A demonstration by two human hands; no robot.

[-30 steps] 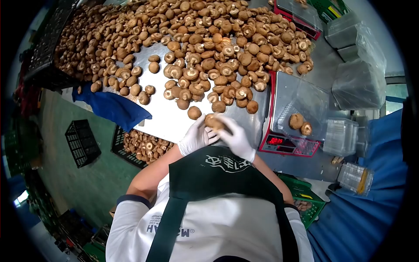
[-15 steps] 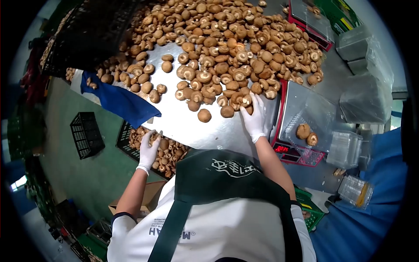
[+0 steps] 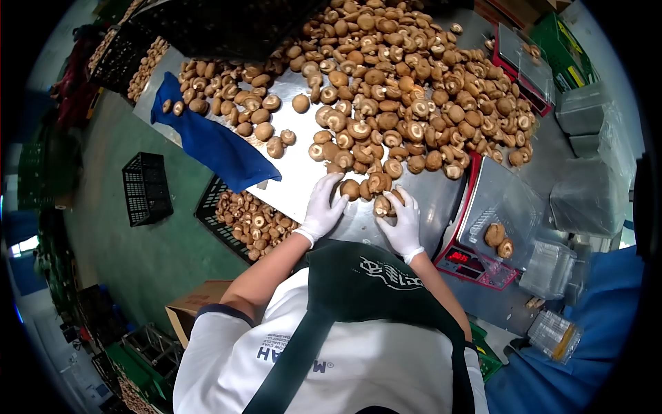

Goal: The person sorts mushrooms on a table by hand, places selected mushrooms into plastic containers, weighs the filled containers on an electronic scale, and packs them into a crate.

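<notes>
My left hand (image 3: 324, 209), in a white glove, is at the table's near edge with thumb and fingers apart, beside a brown mushroom (image 3: 350, 190). To its right my right hand (image 3: 403, 222), also gloved, has its fingers curled round a mushroom (image 3: 381, 205) with a pale stem side. Another mushroom (image 3: 379, 182) lies between the hands. Beyond them a large heap of mushrooms (image 3: 414, 103) covers much of the metal table (image 3: 296, 186).
A red-framed scale (image 3: 463, 257) with a clear tray and two mushrooms stands right. A blue cloth (image 3: 221, 145) hangs over the left edge, above a black crate of mushrooms (image 3: 252, 221). A dark crate (image 3: 207, 27) is at the far left of the heap.
My left hand has come up from the crate of mushrooms to the table. My right hand has drawn back from the heap with a mushroom. The dark crate has moved right over the table.
</notes>
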